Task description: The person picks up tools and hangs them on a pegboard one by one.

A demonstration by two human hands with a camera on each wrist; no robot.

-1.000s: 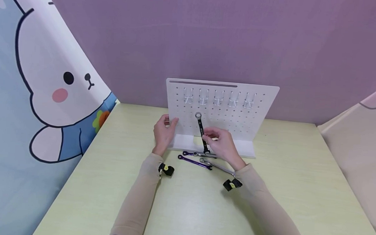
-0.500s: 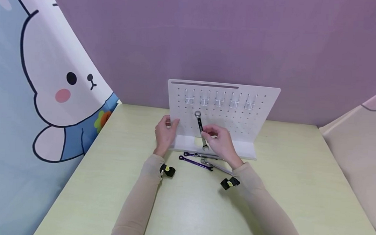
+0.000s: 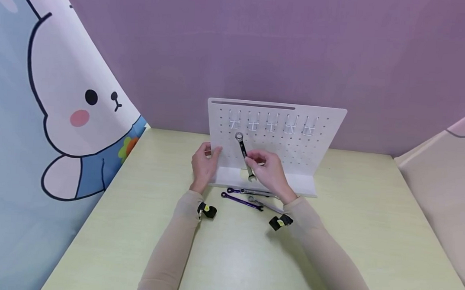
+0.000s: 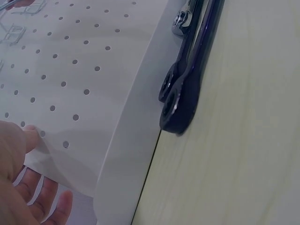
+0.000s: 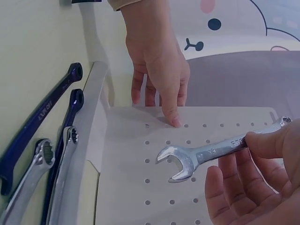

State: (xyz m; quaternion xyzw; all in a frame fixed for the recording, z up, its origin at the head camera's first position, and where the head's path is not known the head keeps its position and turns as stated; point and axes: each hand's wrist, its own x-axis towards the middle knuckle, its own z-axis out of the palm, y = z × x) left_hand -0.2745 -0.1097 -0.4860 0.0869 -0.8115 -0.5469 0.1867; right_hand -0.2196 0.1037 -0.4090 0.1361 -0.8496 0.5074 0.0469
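My right hand (image 3: 269, 171) pinches a silver combination wrench (image 5: 213, 152) by its shank, between thumb and fingers. In the head view its ring end points up toward the white pegboard (image 3: 306, 159), below the leftmost hooks, and its open end points down. My left hand (image 3: 204, 164) grips the pegboard's left edge, thumb on the front face and fingers behind. Before the board's base, a purple wrench (image 3: 241, 201) lies on the table beside a silver wrench (image 3: 268, 206). Another purple wrench (image 5: 75, 101) and a silver one (image 5: 65, 154) lie close together at the base.
Several wire hooks (image 3: 253, 122) stand in a row along the upper pegboard. The pale wooden table (image 3: 231, 257) reaches back to a purple backdrop (image 3: 260, 55). A cartoon-printed curtain (image 3: 68, 155) hangs at the left.
My right hand has raised the wrench and moved it slightly left, bringing its ring end nearer the leftmost hooks. The left hand keeps its grip on the pegboard's edge.
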